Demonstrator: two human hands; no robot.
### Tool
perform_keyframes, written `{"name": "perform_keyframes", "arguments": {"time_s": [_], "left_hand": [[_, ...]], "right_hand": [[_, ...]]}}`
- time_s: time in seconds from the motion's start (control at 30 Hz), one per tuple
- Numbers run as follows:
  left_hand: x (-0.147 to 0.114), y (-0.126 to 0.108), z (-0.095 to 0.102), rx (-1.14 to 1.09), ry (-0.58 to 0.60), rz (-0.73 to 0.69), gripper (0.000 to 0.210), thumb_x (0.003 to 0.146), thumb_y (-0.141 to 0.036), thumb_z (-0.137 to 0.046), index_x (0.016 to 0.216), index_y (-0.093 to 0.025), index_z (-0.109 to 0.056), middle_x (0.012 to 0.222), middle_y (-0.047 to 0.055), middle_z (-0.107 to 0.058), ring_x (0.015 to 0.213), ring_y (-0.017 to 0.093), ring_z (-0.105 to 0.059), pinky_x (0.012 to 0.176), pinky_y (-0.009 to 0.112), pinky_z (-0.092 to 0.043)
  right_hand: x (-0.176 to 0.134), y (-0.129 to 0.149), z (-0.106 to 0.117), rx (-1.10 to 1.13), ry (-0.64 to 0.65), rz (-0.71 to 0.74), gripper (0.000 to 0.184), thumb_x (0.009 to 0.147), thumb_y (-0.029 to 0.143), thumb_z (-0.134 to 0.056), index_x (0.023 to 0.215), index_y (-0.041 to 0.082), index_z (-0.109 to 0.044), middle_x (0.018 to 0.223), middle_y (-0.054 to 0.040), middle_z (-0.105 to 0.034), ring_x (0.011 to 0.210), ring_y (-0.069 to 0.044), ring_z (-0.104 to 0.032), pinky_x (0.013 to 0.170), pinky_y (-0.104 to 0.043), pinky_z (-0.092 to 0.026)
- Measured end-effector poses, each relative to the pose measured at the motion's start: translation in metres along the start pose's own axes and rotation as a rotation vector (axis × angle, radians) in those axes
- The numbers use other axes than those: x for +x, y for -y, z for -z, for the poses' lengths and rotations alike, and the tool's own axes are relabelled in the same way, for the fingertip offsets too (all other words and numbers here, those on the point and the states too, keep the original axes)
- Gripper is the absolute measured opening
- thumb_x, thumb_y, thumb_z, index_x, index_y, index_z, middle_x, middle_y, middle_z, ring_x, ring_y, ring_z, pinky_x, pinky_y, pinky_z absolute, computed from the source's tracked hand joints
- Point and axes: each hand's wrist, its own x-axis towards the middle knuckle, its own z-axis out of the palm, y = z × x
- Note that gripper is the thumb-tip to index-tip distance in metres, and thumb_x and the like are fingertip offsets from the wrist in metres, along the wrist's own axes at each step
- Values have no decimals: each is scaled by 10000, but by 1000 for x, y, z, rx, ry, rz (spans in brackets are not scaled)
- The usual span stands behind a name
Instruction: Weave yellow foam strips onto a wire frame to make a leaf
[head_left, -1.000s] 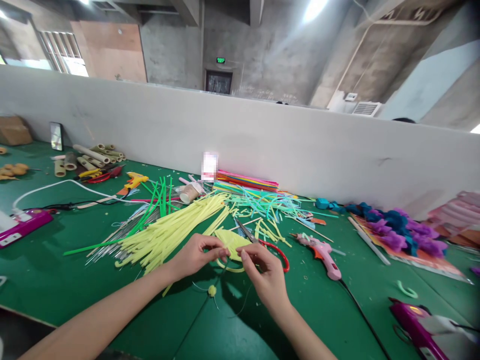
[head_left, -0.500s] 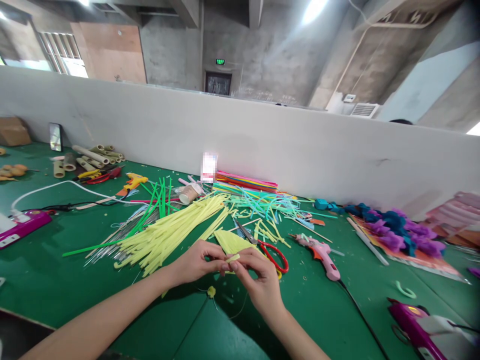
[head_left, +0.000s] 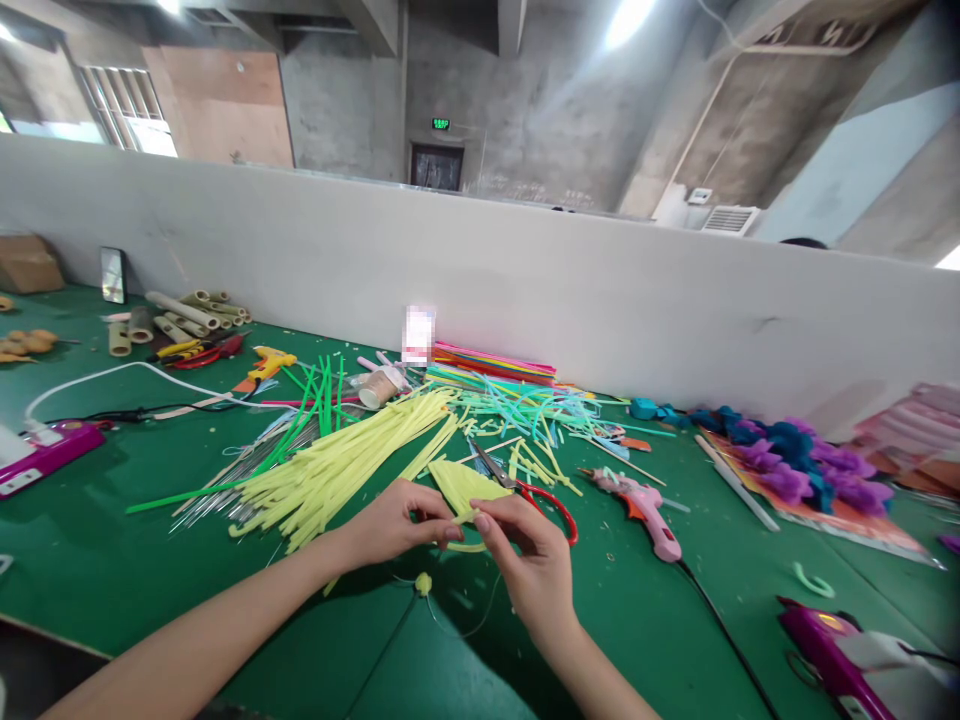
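Note:
A short pale yellow pipe cleaner (head_left: 466, 517) is pinched from both sides above the table. My left hand (head_left: 401, 522) has thumb and forefinger closed on its left part, and my right hand (head_left: 529, 550) grips its right part. Just behind the fingers lies a flat yellow fan-shaped piece (head_left: 457, 482), partly covered by my right hand. Red-handled scissors (head_left: 551, 512) rest beside it, blades pointing away to the left. Below the hands is a small yellow tuft (head_left: 423, 584) with a thin wire looping from it.
A large bundle of yellow pipe cleaners (head_left: 345, 460) lies left of centre, with blue-green strips (head_left: 525, 400) behind. A pink glue gun (head_left: 637, 505) with a black cord sits to the right. Purple power strips (head_left: 52, 452) stand at both sides; a white partition (head_left: 480, 260) closes the back.
My right hand has shifted slightly right and its grip on the pipe cleaner has changed. A yellow strand now shows below the fingers. My left hand stays nearly in place.

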Motion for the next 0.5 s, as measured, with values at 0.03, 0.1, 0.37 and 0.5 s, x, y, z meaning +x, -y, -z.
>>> {"name": "perform_keyframes", "arguments": {"time_s": [0.03,0.1,0.37,0.5], "left_hand": [[0,0,0,2,-3,5,359,837,-426,-614,678,-119,-714,643,2,-626,614,99,-545,597,182,-375],[1,0,0,4,-9,14,361,832,-433,-618,680,-121,-715,643,2,-627,615,100,-545,596,183,-374],[-1,2,0,12,-6,8,366,832,-444,-614,685,-124,-713,641,-2,-611,616,99,-539,595,188,-372],[-1,2,0,2,-16,-4,353,836,-436,-613,698,-127,-713,660,7,-632,637,108,-556,615,194,-389]], "right_hand": [[0,0,0,1,-7,-2,99,838,247,-646,894,244,-727,804,-42,-700,703,-166,-627,587,-251,-483],[0,0,1,-2,-16,-5,108,840,247,-644,907,251,-728,798,-38,-696,694,-159,-621,581,-245,-477],[1,-1,0,24,8,-42,113,839,261,-646,920,251,-723,817,-36,-696,714,-161,-637,606,-246,-497],[1,-1,0,43,-10,-76,109,840,267,-644,916,250,-721,801,-23,-689,673,-143,-627,576,-227,-489]]}}
